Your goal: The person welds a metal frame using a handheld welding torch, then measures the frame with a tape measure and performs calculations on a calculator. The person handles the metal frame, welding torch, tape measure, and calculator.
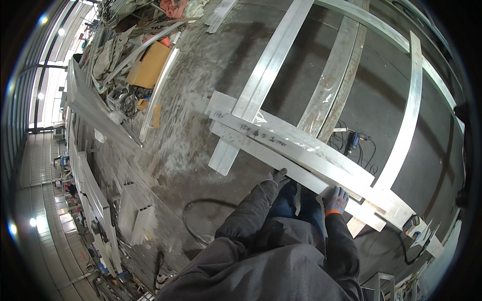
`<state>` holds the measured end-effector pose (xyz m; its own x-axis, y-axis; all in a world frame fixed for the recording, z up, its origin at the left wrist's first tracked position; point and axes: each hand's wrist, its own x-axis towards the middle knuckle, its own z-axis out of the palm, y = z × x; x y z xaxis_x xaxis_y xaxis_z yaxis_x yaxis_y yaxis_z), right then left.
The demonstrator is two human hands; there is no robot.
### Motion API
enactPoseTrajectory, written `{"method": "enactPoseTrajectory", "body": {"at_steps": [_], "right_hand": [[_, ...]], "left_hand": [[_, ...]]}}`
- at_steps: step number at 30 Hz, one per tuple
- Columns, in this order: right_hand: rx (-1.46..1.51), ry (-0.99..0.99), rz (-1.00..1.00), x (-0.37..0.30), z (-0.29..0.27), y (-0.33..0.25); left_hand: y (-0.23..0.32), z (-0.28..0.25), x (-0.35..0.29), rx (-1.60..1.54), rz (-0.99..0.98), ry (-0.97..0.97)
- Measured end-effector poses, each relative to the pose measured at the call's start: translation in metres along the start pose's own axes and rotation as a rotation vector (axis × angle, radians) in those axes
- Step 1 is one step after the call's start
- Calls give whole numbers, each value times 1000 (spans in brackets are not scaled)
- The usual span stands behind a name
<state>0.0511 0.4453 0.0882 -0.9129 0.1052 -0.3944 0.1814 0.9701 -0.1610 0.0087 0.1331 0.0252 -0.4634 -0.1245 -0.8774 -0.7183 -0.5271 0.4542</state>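
A long silvery metal profile (281,159) lies crosswise in front of me, nearest of several flat lengths laid side by side. At its near edge my left hand (277,175), in a dark glove, is closed on the profile. Farther right my right hand (337,200), in a grey glove with an orange cuff, grips the same edge with its fingers over the top. Just beyond lies a metal length with dark handwriting (251,131). Beneath these lengths run a bright metal beam (271,62) and a duller grey beam (334,75). The undersides of both hands are hidden.
A blue power drill (357,140) with a coiled cable lies on the floor beyond the profiles. A calculator-like device (410,223) rests at the right end. Scrap with a cardboard piece (149,65) is heaped far left. A dark hose (201,201) curves beside my left arm.
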Motion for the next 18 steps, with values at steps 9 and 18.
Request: {"method": "enactPoseTrajectory", "body": {"at_steps": [9, 18], "right_hand": [[7, 68, 33, 5, 9, 2], [20, 96, -21, 6, 12, 0]], "left_hand": [[11, 19, -21, 14, 179, 37], [20, 19, -43, 13, 214, 63]]}}
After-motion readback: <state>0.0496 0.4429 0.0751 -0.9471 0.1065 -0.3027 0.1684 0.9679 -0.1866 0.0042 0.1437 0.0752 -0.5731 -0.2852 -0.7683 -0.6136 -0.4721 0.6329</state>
